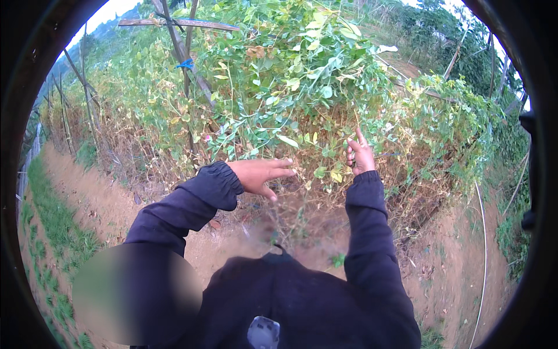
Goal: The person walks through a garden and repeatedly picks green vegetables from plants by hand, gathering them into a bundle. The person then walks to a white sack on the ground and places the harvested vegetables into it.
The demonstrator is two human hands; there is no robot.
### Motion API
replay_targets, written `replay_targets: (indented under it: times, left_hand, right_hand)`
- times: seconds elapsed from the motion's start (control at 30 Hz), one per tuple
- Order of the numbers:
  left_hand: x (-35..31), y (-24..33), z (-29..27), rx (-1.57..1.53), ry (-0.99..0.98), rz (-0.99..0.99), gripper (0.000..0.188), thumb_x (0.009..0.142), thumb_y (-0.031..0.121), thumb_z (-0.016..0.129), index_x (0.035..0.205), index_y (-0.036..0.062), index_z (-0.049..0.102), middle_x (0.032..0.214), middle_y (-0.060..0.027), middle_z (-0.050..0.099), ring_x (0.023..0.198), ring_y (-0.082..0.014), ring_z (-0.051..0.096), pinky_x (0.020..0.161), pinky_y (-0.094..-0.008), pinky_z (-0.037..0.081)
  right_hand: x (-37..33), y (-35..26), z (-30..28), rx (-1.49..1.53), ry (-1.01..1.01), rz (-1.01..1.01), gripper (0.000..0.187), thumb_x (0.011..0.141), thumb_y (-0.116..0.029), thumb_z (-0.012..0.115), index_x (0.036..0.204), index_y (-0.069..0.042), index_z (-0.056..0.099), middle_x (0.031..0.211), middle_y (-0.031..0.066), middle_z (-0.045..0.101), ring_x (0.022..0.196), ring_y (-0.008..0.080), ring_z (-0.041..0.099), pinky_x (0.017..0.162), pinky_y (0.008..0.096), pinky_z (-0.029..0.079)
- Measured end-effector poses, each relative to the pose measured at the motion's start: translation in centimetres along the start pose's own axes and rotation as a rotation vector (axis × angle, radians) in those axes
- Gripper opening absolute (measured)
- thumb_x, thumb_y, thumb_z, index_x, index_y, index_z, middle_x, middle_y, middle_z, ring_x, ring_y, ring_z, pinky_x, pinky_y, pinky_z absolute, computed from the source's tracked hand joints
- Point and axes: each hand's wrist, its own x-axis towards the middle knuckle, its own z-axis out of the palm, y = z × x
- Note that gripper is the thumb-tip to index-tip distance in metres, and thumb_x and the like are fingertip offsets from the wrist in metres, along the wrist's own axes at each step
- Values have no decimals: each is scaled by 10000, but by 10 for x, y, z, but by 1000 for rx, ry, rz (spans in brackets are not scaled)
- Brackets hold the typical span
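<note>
Tall climbing pea-like vines (302, 64) fill the space ahead, green and yellowing above, dry and brown lower down. My left hand (263, 175) reaches in front of the dry stems with fingers stretched and spread, nothing in it. A pale green pod (288, 141) hangs just above those fingers. Farther right, my right hand (362, 157) is among the leaves, its index finger pointing up and the other fingers curled in. Whether something small lies inside those curled fingers is hidden. Dark sleeves cover both forearms.
Crossed wooden stakes (185, 41) tied with blue string (185, 64) support the vines at left. Bare soil (93, 192) and grass (61, 232) run along the left. A thin white line (483, 256) lies on the ground at right. A blurred patch covers the lower left.
</note>
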Motion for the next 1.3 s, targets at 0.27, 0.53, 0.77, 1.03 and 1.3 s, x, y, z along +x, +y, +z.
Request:
replay_targets:
  times: [0.27, 0.53, 0.77, 1.03, 1.3]
  left_hand:
    - [-22, -64, -65, 23, 580, -402, 616, 819, 462, 527, 1246, 46, 374, 1047, -247, 482, 1003, -359, 467, 866, -398, 371]
    - [-7, -31, -25, -85, 542, -187, 560, 850, 362, 527, 1279, 43, 358, 1039, -232, 516, 1021, -337, 484, 870, -378, 371]
    - [-38, -18, 14, -162, 466, -240, 571, 821, 277, 579, 1287, 42, 346, 1232, -198, 427, 1168, -320, 399, 970, -358, 320]
    - [-110, -7, 57, -455, 490, -513, 522, 794, 235, 618, 1244, 60, 421, 1213, -145, 462, 1075, -280, 492, 888, -341, 408]
    - [-65, -53, 122, -1028, 560, -562, 406, 855, 221, 553, 1207, 35, 474, 1033, -69, 591, 884, -117, 548, 795, -272, 435]
  right_hand:
    - [-27, 3, -42, 13, 10, -40, 428, 859, -148, 505, 1275, -129, 406, 550, -41, 411, 385, 45, 371, 327, 186, 285]
    - [-21, 101, 39, -357, -436, 114, 265, 858, -228, 528, 1074, -92, 599, 500, -43, 436, 344, 36, 372, 322, 195, 304]
    - [92, 197, 97, -1074, 216, -136, 408, 768, -258, 523, 1134, -77, 539, 870, 226, 609, 830, 362, 588, 733, 419, 465]
    - [161, 185, 82, -599, 15, -36, 230, 744, -235, 616, 860, -56, 530, 696, 79, 553, 599, 210, 518, 544, 311, 397]
    - [64, 117, 53, 334, -341, 467, 205, 817, -209, 565, 660, -126, 463, 513, -42, 402, 366, 56, 356, 323, 187, 232]
